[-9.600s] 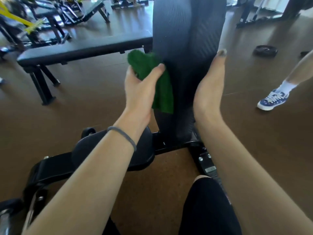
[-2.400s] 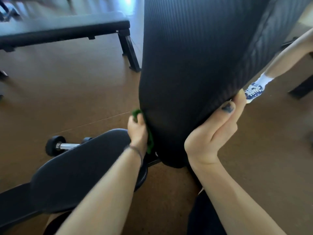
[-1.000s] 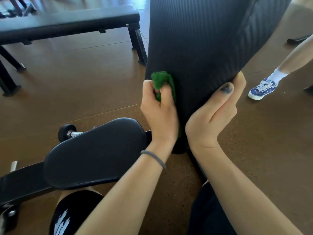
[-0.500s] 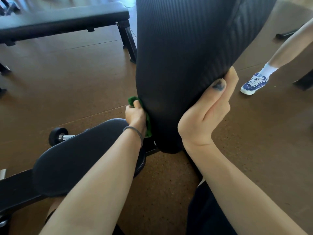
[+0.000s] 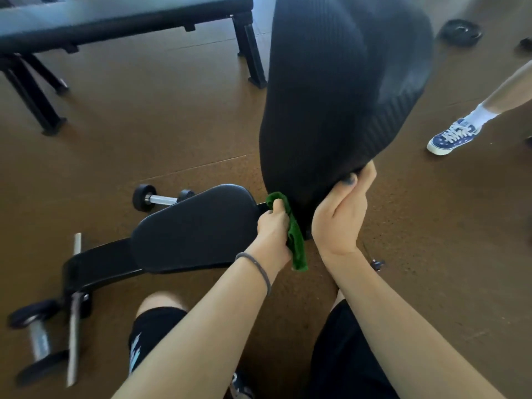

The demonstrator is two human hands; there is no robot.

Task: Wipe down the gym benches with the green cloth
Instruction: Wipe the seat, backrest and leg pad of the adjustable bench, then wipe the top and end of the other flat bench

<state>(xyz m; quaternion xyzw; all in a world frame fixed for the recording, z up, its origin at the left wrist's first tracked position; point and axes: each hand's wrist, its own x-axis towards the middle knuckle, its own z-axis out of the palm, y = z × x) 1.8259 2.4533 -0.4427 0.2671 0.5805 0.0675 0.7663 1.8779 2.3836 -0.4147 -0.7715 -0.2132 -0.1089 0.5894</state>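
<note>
Since half a second ago the left hand point(image 5: 273, 223) has stayed low at the foot of the upright backrest pad point(image 5: 331, 96) while the view has pulled back, so the pad's rounded top now shows and a longer tail of the green cloth point(image 5: 295, 240) hangs below the fist. The cloth is at the pad's lower left edge, just above the seat pad point(image 5: 195, 228), pressed between the left palm and the ribbed vinyl. It looks light, soft and limp, so it is best bunched in the whole fist, as here, rather than pinched at a corner, which would let it flop and drag. The left fingers point(image 5: 276, 204) are curled tight around the wad, with the thumb side toward the pad. The right hand point(image 5: 342, 214) steadies the pad's opposite lower edge, its fingers point(image 5: 365, 180) and thumb wrapped over the rim, clamped on it. The padding likely gives a little under pressure, and its ribbed skin should grip the cloth rather than let it slide freely. A flat bench point(image 5: 115, 21) stands behind and a dumbbell point(image 5: 161, 197) lies on the floor
</note>
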